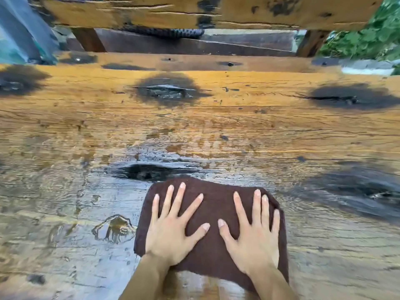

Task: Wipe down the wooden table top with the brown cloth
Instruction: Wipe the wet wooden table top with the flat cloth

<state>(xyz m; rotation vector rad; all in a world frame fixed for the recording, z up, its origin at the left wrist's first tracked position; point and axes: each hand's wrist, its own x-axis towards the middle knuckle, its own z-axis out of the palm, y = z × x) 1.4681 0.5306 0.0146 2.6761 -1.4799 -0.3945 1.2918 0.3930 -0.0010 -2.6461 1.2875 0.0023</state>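
Note:
A dark brown cloth [213,204] lies flat and folded on the wet wooden table top [216,126], near its front edge. My left hand [173,230] presses on the cloth's left half with fingers spread and straight. My right hand [253,234] presses on the right half the same way, palm down. The two thumbs point toward each other over the cloth's middle. The table's planks are orange-brown with dark knots and a film of water around the cloth.
A puddle [114,228] sits just left of the cloth. A dark knot hole [149,171] lies right behind the cloth. Beyond the table stands a wooden bench [194,11] with a backrest plank. Green plants [368,33] show at the far right.

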